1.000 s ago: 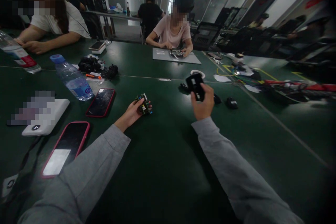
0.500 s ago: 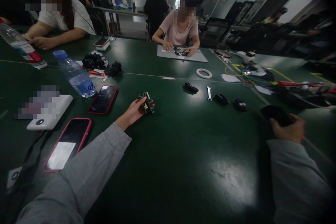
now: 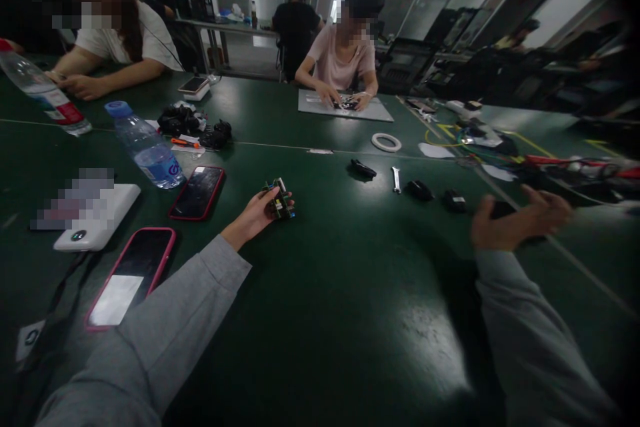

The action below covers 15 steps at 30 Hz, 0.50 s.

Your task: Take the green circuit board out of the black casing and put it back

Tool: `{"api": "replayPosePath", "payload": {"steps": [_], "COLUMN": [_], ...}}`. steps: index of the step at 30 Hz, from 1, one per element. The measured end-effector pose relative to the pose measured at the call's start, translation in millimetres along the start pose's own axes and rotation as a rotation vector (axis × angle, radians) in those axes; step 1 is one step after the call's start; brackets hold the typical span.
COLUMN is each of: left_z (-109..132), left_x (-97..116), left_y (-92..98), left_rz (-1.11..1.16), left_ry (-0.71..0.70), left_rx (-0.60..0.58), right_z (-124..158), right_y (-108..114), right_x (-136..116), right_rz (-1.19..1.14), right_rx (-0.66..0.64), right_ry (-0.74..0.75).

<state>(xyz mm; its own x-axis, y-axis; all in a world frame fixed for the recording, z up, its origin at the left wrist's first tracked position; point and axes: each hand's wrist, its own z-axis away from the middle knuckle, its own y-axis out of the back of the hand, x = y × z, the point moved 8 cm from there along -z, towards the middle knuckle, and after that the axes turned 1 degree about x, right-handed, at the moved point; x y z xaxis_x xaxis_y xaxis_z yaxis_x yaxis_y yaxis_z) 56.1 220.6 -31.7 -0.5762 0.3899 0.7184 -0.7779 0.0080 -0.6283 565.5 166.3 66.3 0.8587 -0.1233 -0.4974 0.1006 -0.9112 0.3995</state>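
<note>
Held upright just above the green table, a small circuit board with coloured parts is gripped between the thumb and fingers of my left hand. On the right side, my right hand is raised with fingers spread and nothing in its grasp. Behind and below that hand lies a flat black object, mostly hidden, its kind unclear. Nearest to the left of it is a black block, then a black bundle, a metal wrench and another black bundle.
Two phones, a white power bank and two water bottles stand or lie left. A white tape roll sits ahead. Cables and tools crowd the right. Across the table, a person works on a grey mat.
My right hand has let go of the flat black object, opened its fingers and moved left and up. My left hand keeps its hold on the circuit board.
</note>
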Motion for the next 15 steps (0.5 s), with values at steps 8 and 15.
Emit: {"api": "replayPosePath", "payload": {"steps": [8, 15], "left_z": [-7.3, -8.8], "left_x": [-5.5, -8.6], "left_y": [8.5, 3.9], "left_rz": [0.029, 0.148], "left_ry": [-0.075, -0.004], "left_rx": [0.025, -0.010], "right_z": [202.6, 257.2], "right_y": [-45.8, -81.3], "right_x": [-320.5, -354.3], "right_rz": [-0.413, -0.404], "right_rx": [-0.815, -0.970], "right_ry": [0.659, 0.629]}}
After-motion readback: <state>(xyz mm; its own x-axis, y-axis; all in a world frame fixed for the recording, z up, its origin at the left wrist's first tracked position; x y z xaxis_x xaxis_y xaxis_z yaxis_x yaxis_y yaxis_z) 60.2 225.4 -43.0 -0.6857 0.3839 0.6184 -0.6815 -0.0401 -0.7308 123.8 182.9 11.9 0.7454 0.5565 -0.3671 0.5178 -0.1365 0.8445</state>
